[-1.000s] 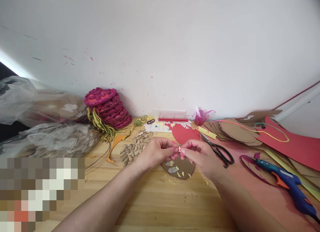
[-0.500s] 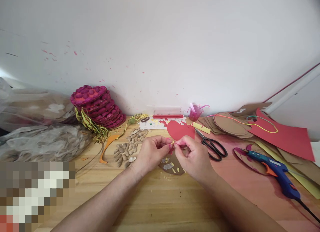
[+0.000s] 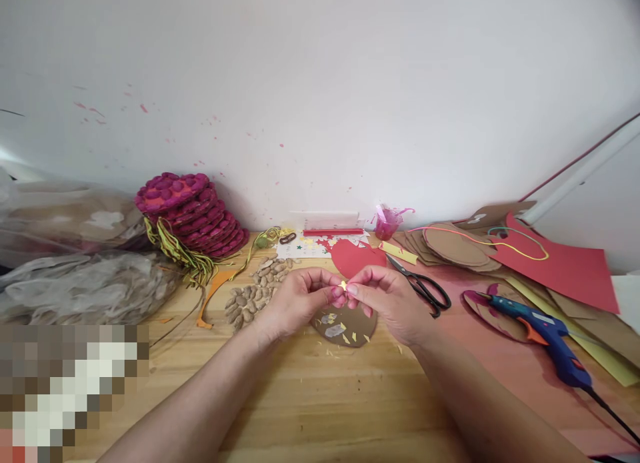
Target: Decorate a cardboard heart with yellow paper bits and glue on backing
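Between the fingertips of both hands is a small piece of yellow paper (image 3: 343,286); its exact outline is too small to tell. My left hand (image 3: 306,302) pinches it from the left. From the right, my right hand (image 3: 389,300) pinches its other side. Below the hands lies a brown cardboard piece (image 3: 345,336) with yellow paper scraps and a pale greyish patch on it. Just behind the hands rests a red paper shape (image 3: 357,256). Black-handled scissors (image 3: 425,286) lie to the right of my right hand. Peanuts in their shells (image 3: 250,300) are spread left of my left hand.
Pink-painted peanut-covered discs (image 3: 187,213) lean in a stack at the left. A blue glue gun (image 3: 555,333) lies at the right, near cardboard discs (image 3: 455,246) and a red sheet (image 3: 575,270). A pink-stained plastic cup (image 3: 387,222) stands by the wall.
My fingers have shifted on the yellow paper piece, which now shows more clearly between them. The hands have uncovered more of the cardboard below. The camera view has moved slightly.
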Action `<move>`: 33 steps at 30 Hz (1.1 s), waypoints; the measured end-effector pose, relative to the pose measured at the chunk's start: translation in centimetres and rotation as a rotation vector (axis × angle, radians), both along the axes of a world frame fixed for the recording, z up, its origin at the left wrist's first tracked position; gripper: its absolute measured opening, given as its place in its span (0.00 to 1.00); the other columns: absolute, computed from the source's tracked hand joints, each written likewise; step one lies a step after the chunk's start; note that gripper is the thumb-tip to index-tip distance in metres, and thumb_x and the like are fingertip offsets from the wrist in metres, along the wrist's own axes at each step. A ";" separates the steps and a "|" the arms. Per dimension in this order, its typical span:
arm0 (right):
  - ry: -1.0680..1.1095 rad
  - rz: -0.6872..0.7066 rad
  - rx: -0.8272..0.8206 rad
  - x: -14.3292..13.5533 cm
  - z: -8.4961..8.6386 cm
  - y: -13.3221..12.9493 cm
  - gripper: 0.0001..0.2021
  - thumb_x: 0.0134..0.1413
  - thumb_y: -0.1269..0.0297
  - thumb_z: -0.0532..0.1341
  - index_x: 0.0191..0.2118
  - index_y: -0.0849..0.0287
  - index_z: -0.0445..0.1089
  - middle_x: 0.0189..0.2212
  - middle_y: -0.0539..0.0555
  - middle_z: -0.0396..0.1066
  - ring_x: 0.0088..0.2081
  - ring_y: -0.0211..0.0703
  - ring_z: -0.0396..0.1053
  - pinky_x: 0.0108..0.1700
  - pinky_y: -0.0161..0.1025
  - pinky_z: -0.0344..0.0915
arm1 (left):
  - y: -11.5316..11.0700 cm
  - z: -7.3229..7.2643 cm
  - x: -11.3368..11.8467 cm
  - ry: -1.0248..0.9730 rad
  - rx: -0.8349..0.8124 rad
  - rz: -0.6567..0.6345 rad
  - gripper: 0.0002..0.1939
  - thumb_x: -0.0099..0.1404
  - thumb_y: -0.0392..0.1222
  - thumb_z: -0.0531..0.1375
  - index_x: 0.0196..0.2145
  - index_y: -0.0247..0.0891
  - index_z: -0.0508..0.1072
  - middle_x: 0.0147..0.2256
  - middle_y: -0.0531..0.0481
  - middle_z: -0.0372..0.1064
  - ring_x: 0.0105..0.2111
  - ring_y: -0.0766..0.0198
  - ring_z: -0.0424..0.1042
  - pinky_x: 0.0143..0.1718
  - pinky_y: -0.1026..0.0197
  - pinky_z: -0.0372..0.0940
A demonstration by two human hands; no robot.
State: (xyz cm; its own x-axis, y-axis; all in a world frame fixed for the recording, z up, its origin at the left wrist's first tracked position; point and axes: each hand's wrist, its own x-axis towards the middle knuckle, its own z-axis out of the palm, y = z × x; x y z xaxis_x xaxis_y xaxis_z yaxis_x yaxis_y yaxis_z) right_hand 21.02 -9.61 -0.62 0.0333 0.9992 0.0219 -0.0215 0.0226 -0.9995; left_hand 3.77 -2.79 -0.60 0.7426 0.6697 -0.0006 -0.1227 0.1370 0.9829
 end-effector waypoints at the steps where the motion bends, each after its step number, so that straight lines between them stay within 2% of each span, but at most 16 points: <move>1: -0.004 -0.002 -0.002 0.0 0.0 0.0 0.11 0.51 0.58 0.66 0.29 0.60 0.69 0.25 0.53 0.75 0.26 0.37 0.68 0.24 0.32 0.57 | 0.0 -0.1 0.0 -0.003 0.006 0.000 0.12 0.57 0.45 0.66 0.34 0.32 0.75 0.29 0.46 0.75 0.31 0.66 0.71 0.35 0.65 0.63; 5: -0.043 -0.034 0.000 -0.3 0.4 0.0 0.10 0.52 0.59 0.65 0.27 0.59 0.68 0.22 0.50 0.72 0.23 0.35 0.66 0.23 0.32 0.56 | -0.1 -0.4 0.1 -0.008 -0.010 0.029 0.13 0.58 0.44 0.66 0.36 0.32 0.75 0.30 0.46 0.75 0.31 0.66 0.71 0.35 0.64 0.64; 8: -0.129 -0.117 0.039 -0.9 0.5 -0.1 0.09 0.51 0.60 0.64 0.26 0.58 0.67 0.22 0.50 0.73 0.25 0.38 0.69 0.26 0.34 0.61 | -0.2 -0.4 0.2 0.006 -0.034 0.074 0.15 0.56 0.45 0.68 0.36 0.32 0.75 0.30 0.46 0.75 0.30 0.65 0.72 0.34 0.64 0.64; 12: -0.398 -0.339 0.179 -1.8 -0.1 -0.4 0.07 0.52 0.62 0.62 0.27 0.56 0.67 0.23 0.51 0.72 0.23 0.38 0.67 0.25 0.35 0.61 | -0.5 -0.4 0.4 0.046 -0.066 0.150 0.17 0.51 0.46 0.70 0.35 0.32 0.76 0.30 0.47 0.75 0.29 0.65 0.72 0.32 0.64 0.65; 15: -0.667 -0.481 0.328 -2.1 -0.7 -0.6 0.06 0.53 0.64 0.61 0.27 0.55 0.66 0.23 0.50 0.70 0.20 0.37 0.62 0.23 0.36 0.58 | -0.9 -0.5 0.8 0.035 -0.179 0.195 0.19 0.48 0.46 0.72 0.34 0.33 0.77 0.30 0.48 0.75 0.28 0.67 0.71 0.31 0.66 0.64; 19: -0.856 -0.505 0.447 -2.0 -1.1 -0.8 0.05 0.54 0.66 0.60 0.28 0.54 0.65 0.24 0.51 0.72 0.24 0.39 0.66 0.28 0.37 0.62 | -1.5 -0.6 1.3 -0.010 -0.308 0.244 0.20 0.46 0.47 0.73 0.34 0.32 0.78 0.31 0.46 0.75 0.27 0.69 0.70 0.28 0.68 0.63; 22: -0.884 -0.500 0.468 -1.9 -1.1 -0.9 0.05 0.55 0.66 0.59 0.28 0.53 0.65 0.25 0.51 0.72 0.27 0.41 0.68 0.31 0.38 0.64 | -1.6 -0.6 1.4 -0.011 -0.255 0.250 0.20 0.47 0.49 0.72 0.34 0.32 0.77 0.30 0.47 0.74 0.26 0.69 0.69 0.27 0.68 0.62; 25: -0.786 -0.475 0.414 -2.0 -1.0 -0.7 0.05 0.55 0.64 0.60 0.29 0.54 0.67 0.25 0.52 0.72 0.26 0.40 0.68 0.30 0.37 0.64 | -1.4 -0.6 1.3 0.019 -0.165 0.252 0.19 0.49 0.50 0.70 0.33 0.32 0.76 0.28 0.48 0.73 0.26 0.69 0.68 0.29 0.67 0.62; 27: -0.611 -0.427 0.323 -2.0 -0.8 -0.4 0.06 0.55 0.61 0.61 0.29 0.55 0.67 0.25 0.52 0.72 0.25 0.39 0.68 0.28 0.37 0.63 | -1.3 -0.6 1.2 0.049 -0.095 0.257 0.18 0.51 0.51 0.69 0.32 0.32 0.75 0.27 0.48 0.72 0.26 0.68 0.68 0.29 0.66 0.63; 30: -0.256 -0.258 0.124 -1.6 -0.5 0.0 0.08 0.53 0.58 0.63 0.30 0.56 0.68 0.25 0.51 0.72 0.26 0.40 0.69 0.25 0.35 0.62 | -1.1 -0.6 1.0 0.054 0.027 0.240 0.16 0.55 0.51 0.66 0.30 0.33 0.74 0.27 0.49 0.72 0.28 0.65 0.69 0.31 0.64 0.64; 33: 0.059 -0.070 -0.069 -0.9 -0.1 0.2 0.11 0.49 0.57 0.66 0.30 0.58 0.68 0.24 0.49 0.71 0.26 0.38 0.69 0.22 0.32 0.58 | -0.9 -0.6 0.7 0.018 0.118 0.154 0.14 0.59 0.49 0.64 0.32 0.34 0.73 0.29 0.47 0.73 0.31 0.63 0.71 0.37 0.61 0.65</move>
